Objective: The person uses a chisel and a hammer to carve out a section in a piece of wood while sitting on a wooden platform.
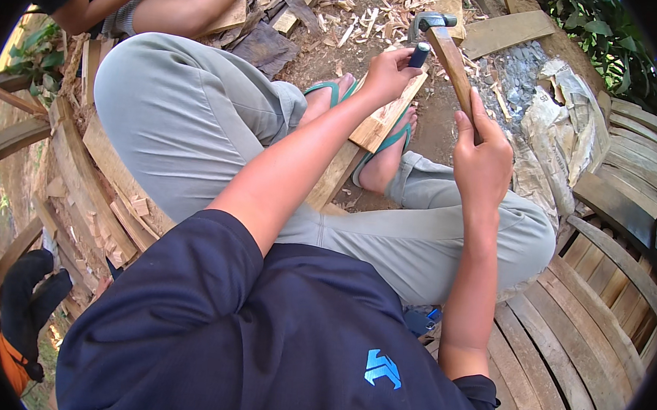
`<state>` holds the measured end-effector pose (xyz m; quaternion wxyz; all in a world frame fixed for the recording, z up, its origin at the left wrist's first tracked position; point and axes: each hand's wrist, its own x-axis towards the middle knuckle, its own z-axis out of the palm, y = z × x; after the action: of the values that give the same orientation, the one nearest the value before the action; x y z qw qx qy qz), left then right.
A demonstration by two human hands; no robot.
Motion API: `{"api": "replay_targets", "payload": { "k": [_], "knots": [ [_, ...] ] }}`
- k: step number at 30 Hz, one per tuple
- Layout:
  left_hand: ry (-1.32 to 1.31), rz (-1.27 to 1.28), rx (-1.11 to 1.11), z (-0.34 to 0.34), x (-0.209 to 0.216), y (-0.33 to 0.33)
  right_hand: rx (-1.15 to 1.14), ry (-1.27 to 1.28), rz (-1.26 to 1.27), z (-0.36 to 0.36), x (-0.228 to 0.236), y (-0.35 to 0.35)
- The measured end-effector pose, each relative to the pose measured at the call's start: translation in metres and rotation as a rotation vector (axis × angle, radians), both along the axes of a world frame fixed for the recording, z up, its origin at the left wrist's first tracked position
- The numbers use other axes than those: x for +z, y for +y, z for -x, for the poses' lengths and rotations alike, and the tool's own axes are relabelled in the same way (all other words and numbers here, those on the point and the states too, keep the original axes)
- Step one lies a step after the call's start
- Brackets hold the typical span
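My left hand (387,76) is closed around a chisel (419,55); only its dark, round handle shows, and its lower end is hidden behind my fingers. Under that hand lies a pale wooden block (388,116), set across a longer wooden beam (334,175) between my feet. My right hand (484,159) grips the lower part of a claw hammer (451,61) by its brown wooden handle. The hammer's dark metal head is raised just beyond the chisel's top, apart from it.
Wood chips (368,21) and offcuts cover the ground ahead. A curved plank (508,33) lies far right, near a torn pale sack (555,129). Stacked curved boards (555,335) line my right side. Another person's arm (106,7) shows at far left.
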<state>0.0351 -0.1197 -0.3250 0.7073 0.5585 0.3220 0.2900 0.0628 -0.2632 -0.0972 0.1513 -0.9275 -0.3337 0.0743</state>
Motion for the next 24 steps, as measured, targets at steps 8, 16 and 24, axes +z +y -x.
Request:
{"api": "replay_targets", "payload": {
  "k": [8,16,24],
  "knots": [
    [0.028,-0.014,0.031,-0.001,0.0,0.007,-0.028,0.041,0.093,-0.005,-0.008,0.0],
    [-0.001,0.014,0.029,0.001,-0.003,0.013,-0.008,0.032,0.108,-0.005,-0.005,0.006],
    [0.041,0.01,-0.033,0.005,-0.001,0.013,0.125,-0.089,0.212,0.001,-0.001,0.019]
  ]
}}
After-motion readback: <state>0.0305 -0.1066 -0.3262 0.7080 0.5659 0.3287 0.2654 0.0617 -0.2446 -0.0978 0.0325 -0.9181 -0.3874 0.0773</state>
